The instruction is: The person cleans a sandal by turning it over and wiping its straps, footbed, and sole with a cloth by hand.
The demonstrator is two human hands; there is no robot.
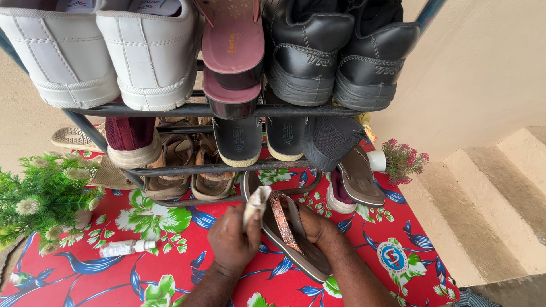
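My right hand (315, 227) grips a brown flip-flop sandal (296, 236) with a patterned orange strap, holding it tilted just above the red floral mat (170, 273). Against the sandal's front end my left hand (232, 239) presses a crumpled pale cloth (255, 203). Both hands sit in front of the bottom shelf of a dark metal shoe rack (216, 109).
The rack holds white sneakers (108, 54), pink sandals (233, 45), black shoes (341, 54) and brown sandals (187, 167) lower down. A small white bottle (125, 248) lies on the mat at left by a green plant (40, 199). A pink flower pot (398, 161) and concrete steps (489, 210) are at right.
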